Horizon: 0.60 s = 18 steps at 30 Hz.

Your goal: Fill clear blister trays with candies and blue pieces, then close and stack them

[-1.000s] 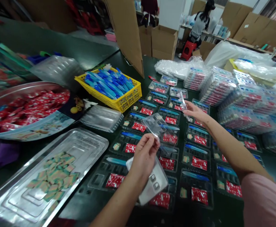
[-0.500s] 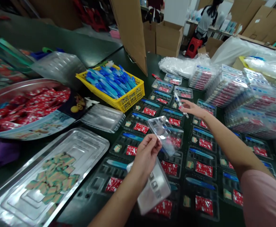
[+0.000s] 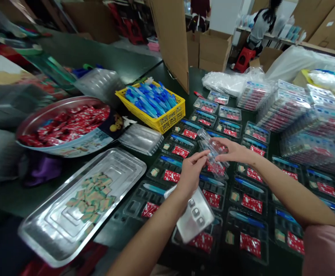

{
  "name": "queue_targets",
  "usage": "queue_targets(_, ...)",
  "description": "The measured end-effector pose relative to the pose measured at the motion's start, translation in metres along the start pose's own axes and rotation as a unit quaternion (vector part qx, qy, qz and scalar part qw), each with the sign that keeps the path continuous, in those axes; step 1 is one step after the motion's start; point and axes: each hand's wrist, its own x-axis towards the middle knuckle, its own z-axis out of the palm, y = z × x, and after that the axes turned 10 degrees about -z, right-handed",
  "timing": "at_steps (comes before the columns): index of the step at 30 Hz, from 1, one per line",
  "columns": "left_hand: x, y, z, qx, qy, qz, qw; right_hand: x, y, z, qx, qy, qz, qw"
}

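Note:
My left hand (image 3: 192,170) is closed, thumb and finger pinching the lower left edge of a clear plastic blister cover (image 3: 206,137). My right hand (image 3: 231,150) has its curled fingers on the right side of the same clear plastic; whether one piece or two are there is hard to tell. Below my left wrist lies a stack of clear covers (image 3: 196,218) with small square hollows, partly hidden by the forearm. Under and around both hands are rows of clear trays, each with a blue pen (image 3: 246,184), a red patterned packet (image 3: 252,203) and small striped blocks (image 3: 235,196).
A metal tray (image 3: 121,161) of striped blocks and a large tub (image 3: 78,147) of red packets stand left. Behind them is a yellow basket (image 3: 167,122) of blue pens. Filled packs (image 3: 285,105) are stacked at right. A cardboard sheet (image 3: 174,46) stands upright; people sit and stand beyond.
My right hand has come back from the farther trays to my left hand, bringing its clear cover against the one there. The view has swung a little left.

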Motion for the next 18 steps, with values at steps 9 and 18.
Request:
queue_targets(9, -0.003, 0.009, 0.003, 0.013, -0.006, -0.004, 1.0, -0.01, -0.016, 0.011, -0.074, -0.019, -0.033, 0.997)
queue_targets(18, -0.002, 0.016, -0.002, 0.028, -0.035, -0.019, 0.999, -0.016, -0.036, 0.022, -0.041, 0.067, -0.051, 0.996)
